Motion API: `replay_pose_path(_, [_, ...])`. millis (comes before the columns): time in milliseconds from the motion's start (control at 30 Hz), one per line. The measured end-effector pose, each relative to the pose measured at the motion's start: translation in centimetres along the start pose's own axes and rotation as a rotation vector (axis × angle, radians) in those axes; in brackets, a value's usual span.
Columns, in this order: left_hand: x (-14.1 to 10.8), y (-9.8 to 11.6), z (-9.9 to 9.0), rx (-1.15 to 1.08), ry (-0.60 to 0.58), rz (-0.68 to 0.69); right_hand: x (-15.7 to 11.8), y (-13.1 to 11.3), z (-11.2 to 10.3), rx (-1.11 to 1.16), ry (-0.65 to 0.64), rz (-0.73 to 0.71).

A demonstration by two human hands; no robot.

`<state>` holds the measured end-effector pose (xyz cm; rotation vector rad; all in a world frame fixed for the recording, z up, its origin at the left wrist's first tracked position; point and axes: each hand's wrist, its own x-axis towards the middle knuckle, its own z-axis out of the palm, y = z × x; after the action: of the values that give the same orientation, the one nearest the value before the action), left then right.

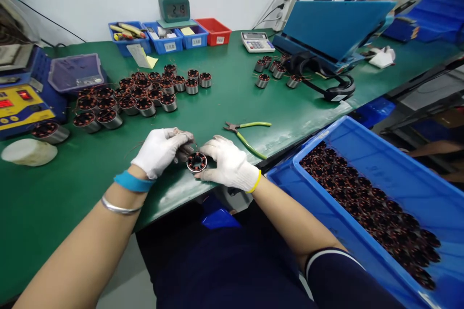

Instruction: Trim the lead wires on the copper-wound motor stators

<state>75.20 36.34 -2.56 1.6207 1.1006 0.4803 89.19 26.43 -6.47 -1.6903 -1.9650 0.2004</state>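
A round metal motor stator (196,161) with copper windings stands on the green table (224,104) near its front edge. My right hand (227,161), in a white glove with a yellow cuff edge, grips the stator from the right between thumb and fingers. My left hand (162,150), in a white glove with greyish fingertips, is at the stator's upper left, its thumb and fingers pinched together; whatever they hold is too small to make out. Pliers (250,136) with green handles lie open to the right, beyond my right hand.
Many stators (145,105) stand in a group at the back left. A blue crate (398,164) at the right holds rows of them. Behind are small bins (213,32), a calculator (257,42), a black headset (339,91) and a yellow-blue device (25,108).
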Motion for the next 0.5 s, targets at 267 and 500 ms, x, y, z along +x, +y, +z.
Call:
replay_pose_path(267, [0.5, -0.3, -2.7, -0.048, -0.228, 0.140, -0.5, 0.8, -0.1, 0.058, 0.110, -0.019])
replay_pose_path(500, [-2.8, 0.6, -3.5, 0.764, -0.190, 0.705, -0.9, -0.6, 0.3, 0.008, 0.438, -0.135])
